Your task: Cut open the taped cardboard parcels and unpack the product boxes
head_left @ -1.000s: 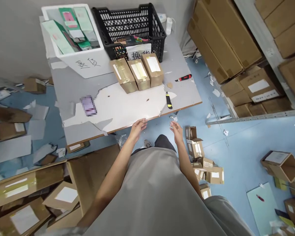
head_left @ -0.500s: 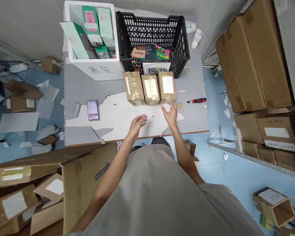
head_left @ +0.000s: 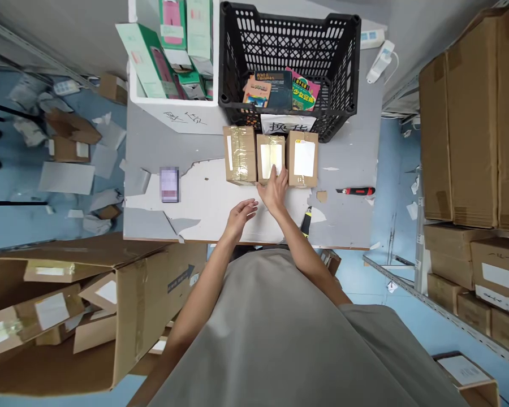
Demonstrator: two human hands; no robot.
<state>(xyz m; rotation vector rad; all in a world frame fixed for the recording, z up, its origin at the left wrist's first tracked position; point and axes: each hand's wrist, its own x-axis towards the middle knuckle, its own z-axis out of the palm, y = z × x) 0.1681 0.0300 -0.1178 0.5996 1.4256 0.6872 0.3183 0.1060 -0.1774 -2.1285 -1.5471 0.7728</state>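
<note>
Three taped cardboard boxes stand side by side on the table: a left box (head_left: 240, 154), a middle box (head_left: 264, 148) and a right box (head_left: 302, 175). The last two carry white labels. My right hand (head_left: 273, 189) is on the near end of the middle box, its thumb at the lower left corner and its fingers over the top and right side. My left hand (head_left: 240, 219) hovers over the white paper-like patch (head_left: 212, 195), fingers apart and slightly curled, holding nothing. A black-and-yellow utility knife (head_left: 306, 221) lies beside my right forearm.
Behind the boxes stand a black crate (head_left: 288, 62) with booklets and a white foam bin (head_left: 173, 113) with green boxes. A red-and-black utility knife (head_left: 356, 191) lies at right, a blurred phone-like object (head_left: 169, 185) at left. A large open carton (head_left: 152, 305) stands lower left.
My right hand has moved left from the right box to the middle box, uncovering the black-and-yellow knife. My left hand stays much the same. The camera view has shifted.
</note>
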